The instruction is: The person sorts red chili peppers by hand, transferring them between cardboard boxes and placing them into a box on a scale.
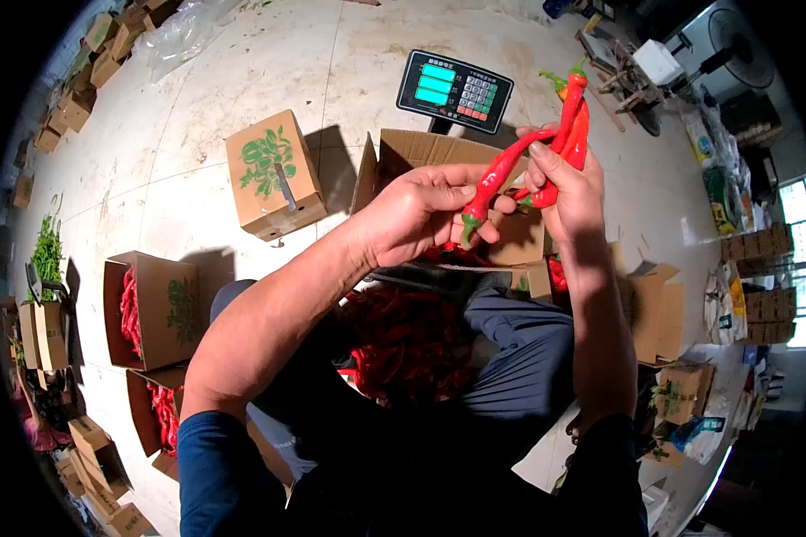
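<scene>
Between the thumb and fingers of my left hand (430,208) is the green-stemmed end of a long red pepper (497,183). My right hand (564,192) grips several red peppers (575,121), stems pointing up, and its thumb lies near the tip of the first pepper. Both hands are above an open cardboard box (421,148) with red peppers in it. Below, between my legs, lies a heap of red peppers (407,345), partly in shadow.
A scale display (454,91) with lit screens stands behind the open box. A closed box (273,174) sits on the floor to the left. Boxes of red peppers (166,313) are at the lower left. An opened carton (658,309) stands at the right.
</scene>
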A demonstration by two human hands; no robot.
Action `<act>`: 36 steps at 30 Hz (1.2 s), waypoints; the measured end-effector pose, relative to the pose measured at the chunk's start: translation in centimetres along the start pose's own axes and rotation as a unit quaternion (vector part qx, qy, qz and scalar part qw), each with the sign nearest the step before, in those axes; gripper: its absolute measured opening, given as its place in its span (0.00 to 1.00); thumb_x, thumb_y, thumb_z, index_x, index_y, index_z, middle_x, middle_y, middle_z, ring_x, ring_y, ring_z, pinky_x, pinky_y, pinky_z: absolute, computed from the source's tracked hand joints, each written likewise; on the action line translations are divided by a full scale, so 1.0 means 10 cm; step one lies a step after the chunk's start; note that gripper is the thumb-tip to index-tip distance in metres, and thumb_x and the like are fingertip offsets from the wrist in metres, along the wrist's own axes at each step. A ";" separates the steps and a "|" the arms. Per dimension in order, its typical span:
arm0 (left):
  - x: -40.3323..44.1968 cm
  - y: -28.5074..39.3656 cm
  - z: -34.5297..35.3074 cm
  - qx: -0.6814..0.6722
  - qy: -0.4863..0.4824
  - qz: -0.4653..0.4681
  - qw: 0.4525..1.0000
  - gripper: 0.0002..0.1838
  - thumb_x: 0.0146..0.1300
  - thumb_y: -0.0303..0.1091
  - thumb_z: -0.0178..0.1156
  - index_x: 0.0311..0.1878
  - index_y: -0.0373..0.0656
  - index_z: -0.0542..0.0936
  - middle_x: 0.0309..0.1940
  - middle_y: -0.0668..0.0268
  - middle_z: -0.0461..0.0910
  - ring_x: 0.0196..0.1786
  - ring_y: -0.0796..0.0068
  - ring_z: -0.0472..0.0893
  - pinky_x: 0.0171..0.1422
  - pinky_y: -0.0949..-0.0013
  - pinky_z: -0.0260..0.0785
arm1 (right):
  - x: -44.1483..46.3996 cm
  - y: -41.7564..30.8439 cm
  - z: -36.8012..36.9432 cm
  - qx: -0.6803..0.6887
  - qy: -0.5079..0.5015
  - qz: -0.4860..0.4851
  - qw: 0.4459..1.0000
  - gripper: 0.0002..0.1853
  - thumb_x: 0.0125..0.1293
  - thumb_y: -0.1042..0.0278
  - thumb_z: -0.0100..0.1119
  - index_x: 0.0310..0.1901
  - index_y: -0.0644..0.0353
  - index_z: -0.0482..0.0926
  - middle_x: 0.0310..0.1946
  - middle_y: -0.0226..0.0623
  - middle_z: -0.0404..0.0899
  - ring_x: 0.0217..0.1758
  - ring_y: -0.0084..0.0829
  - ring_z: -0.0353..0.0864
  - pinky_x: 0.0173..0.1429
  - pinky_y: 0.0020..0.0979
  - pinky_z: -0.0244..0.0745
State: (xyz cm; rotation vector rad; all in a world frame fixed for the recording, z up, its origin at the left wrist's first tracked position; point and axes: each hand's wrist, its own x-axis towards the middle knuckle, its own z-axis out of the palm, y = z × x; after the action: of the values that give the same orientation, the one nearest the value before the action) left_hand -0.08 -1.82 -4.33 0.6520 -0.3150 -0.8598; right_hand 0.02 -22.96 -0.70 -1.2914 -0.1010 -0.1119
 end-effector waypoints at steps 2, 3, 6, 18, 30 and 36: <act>0.01 0.01 -0.02 0.006 0.020 -0.004 1.000 0.24 0.76 0.36 0.47 0.69 0.31 0.65 0.55 0.48 0.78 0.48 0.62 0.84 0.50 0.66 0.80 | 0.05 0.07 -0.15 -0.044 -0.001 -0.022 0.999 0.11 0.64 0.76 0.66 0.46 0.64 0.77 0.33 0.31 0.80 0.27 0.17 0.71 0.32 0.22 0.68; 0.03 0.01 -0.04 0.014 0.038 -0.003 0.999 0.25 0.76 0.39 0.47 0.68 0.31 0.65 0.55 0.47 0.78 0.48 0.61 0.84 0.50 0.65 0.80 | 0.04 0.06 -0.16 -0.064 0.007 -0.033 0.997 0.11 0.63 0.76 0.66 0.45 0.64 0.78 0.31 0.30 0.79 0.27 0.17 0.71 0.32 0.21 0.67; 0.04 0.02 -0.05 0.049 0.104 -0.007 0.993 0.30 0.75 0.48 0.49 0.66 0.30 0.67 0.56 0.49 0.77 0.52 0.61 0.82 0.56 0.63 0.77 | 0.02 0.04 -0.15 -0.107 0.029 -0.052 0.992 0.10 0.63 0.77 0.67 0.45 0.65 0.79 0.28 0.26 0.77 0.26 0.15 0.69 0.31 0.20 0.66; 0.04 -0.07 -0.03 0.512 0.136 0.130 0.838 0.26 0.61 0.29 0.69 0.61 0.34 0.73 0.50 0.62 0.80 0.51 0.78 0.79 0.58 0.71 0.73 | 0.02 0.09 -0.13 -0.118 0.078 -0.045 0.989 0.09 0.63 0.76 0.68 0.42 0.64 0.79 0.25 0.24 0.75 0.24 0.14 0.68 0.29 0.20 0.65; 0.07 0.04 -0.35 0.635 0.198 0.077 0.743 0.26 0.68 0.37 0.64 0.64 0.33 0.72 0.53 0.57 0.80 0.53 0.76 0.79 0.60 0.70 0.72 | 0.07 0.09 -0.33 -0.133 0.035 0.012 0.990 0.08 0.67 0.70 0.64 0.43 0.64 0.77 0.31 0.33 0.82 0.25 0.17 0.72 0.30 0.22 0.68; 0.21 0.13 -0.18 0.297 0.182 0.135 0.928 0.28 0.64 0.37 0.69 0.62 0.31 0.73 0.49 0.60 0.80 0.47 0.70 0.81 0.52 0.69 0.75 | -0.03 0.11 -0.16 -0.236 -0.044 0.047 0.970 0.10 0.66 0.69 0.65 0.44 0.64 0.78 0.29 0.29 0.78 0.28 0.15 0.69 0.33 0.21 0.67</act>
State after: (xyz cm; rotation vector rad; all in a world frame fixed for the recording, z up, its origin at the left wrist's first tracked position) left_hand 2.91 -2.10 -4.80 1.2820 -0.3199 -0.3539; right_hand -0.14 -24.18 -2.18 -1.7755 -0.0926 0.0045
